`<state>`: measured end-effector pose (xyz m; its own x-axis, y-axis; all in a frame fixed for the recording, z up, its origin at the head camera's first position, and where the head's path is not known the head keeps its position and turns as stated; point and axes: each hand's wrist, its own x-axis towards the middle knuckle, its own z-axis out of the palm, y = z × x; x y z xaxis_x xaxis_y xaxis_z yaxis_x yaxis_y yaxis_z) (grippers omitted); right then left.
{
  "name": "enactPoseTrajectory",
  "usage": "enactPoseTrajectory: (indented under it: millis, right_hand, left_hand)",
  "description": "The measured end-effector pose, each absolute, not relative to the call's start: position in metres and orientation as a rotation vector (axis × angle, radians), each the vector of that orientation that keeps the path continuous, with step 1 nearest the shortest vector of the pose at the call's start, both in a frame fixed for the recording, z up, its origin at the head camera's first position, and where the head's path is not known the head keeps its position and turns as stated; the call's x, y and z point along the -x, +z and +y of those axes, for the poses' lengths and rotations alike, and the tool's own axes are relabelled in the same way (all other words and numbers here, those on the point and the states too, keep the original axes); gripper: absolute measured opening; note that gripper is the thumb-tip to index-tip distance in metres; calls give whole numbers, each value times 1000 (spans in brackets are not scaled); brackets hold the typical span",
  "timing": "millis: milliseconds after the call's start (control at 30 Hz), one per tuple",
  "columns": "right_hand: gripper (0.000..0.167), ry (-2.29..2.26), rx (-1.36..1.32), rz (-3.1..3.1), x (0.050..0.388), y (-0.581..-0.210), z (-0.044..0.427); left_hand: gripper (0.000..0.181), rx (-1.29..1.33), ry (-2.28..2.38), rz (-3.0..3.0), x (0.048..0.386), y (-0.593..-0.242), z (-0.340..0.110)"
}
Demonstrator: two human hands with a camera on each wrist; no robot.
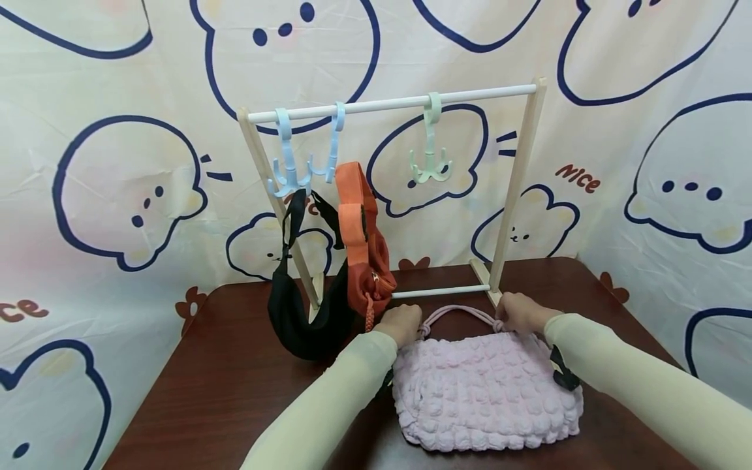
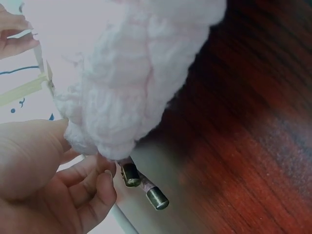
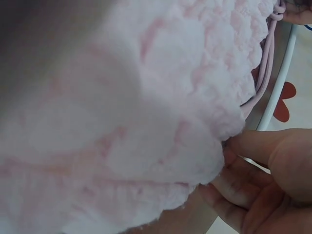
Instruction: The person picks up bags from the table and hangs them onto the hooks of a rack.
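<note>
A puffy pale pink handbag (image 1: 487, 391) with a knotted cord handle (image 1: 464, 308) is at the front right of the table. At its upper left corner my left hand (image 1: 402, 324) pinches the edge near the cord's knot. My right hand (image 1: 521, 313) holds the opposite upper corner. In the left wrist view, thumb and fingers of the left hand (image 2: 34, 165) meet at the bag's corner, beside two metal-tipped cord ends (image 2: 157, 197). From the right wrist, the right hand (image 3: 273, 180) grips the bag's edge, its fingertips partly hidden behind the fabric.
Behind the bag stands a rack with a white rail (image 1: 382, 104). Two blue hooks (image 1: 288, 156) and a green hook (image 1: 431, 140) hang from it. A black bag (image 1: 299, 320) and an orange bag (image 1: 367, 261) hang at left over the brown table (image 1: 235, 365).
</note>
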<state>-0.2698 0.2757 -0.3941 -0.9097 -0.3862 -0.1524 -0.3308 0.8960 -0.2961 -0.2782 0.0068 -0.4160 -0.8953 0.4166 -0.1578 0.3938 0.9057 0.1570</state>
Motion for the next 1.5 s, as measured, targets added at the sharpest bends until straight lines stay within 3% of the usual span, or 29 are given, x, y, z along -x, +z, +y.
enactPoseTrajectory:
  millis: [467, 700, 933, 1500]
  right_hand:
    - [7, -490, 609, 2755, 267, -400, 283]
    - [9, -531, 620, 2736, 266, -407, 286]
    - [11, -534, 674, 2735, 264, -409, 285]
    - [15, -462, 597, 2738, 262, -408, 281]
  left_hand:
    - [29, -660, 1, 2894, 267, -412, 3]
    - [5, -760, -43, 2880, 264, -415, 0]
    - [14, -756, -37, 2814, 264, -415, -5]
    - [11, -760, -86, 2816, 256, -411, -5]
